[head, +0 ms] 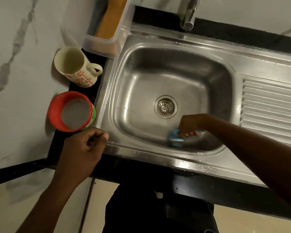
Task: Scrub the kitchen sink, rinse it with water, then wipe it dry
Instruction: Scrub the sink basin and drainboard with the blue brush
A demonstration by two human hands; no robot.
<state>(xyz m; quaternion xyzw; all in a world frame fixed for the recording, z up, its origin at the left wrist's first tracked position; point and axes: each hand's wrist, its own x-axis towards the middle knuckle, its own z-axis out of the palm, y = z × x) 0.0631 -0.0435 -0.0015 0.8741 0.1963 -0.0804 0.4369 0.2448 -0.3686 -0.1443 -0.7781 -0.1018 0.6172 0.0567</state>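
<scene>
The stainless steel sink (134, 84) fills the middle of the view, with its round drain (165, 107) in the basin floor. My right hand (189, 124) reaches into the basin and grips a blue scrubber (174, 140), pressed against the near wall of the basin. My left hand (84, 148) rests at the sink's front left corner, fingers curled, holding nothing I can see. The tap (188, 14) hangs over the back rim; no water runs from it.
A red tub (71, 111) of whitish cleaner and a cream jug (74, 68) with red flowers stand left of the sink. A clear plastic box (107, 27) sits at the back left. The ribbed drainboard (270, 103) lies to the right.
</scene>
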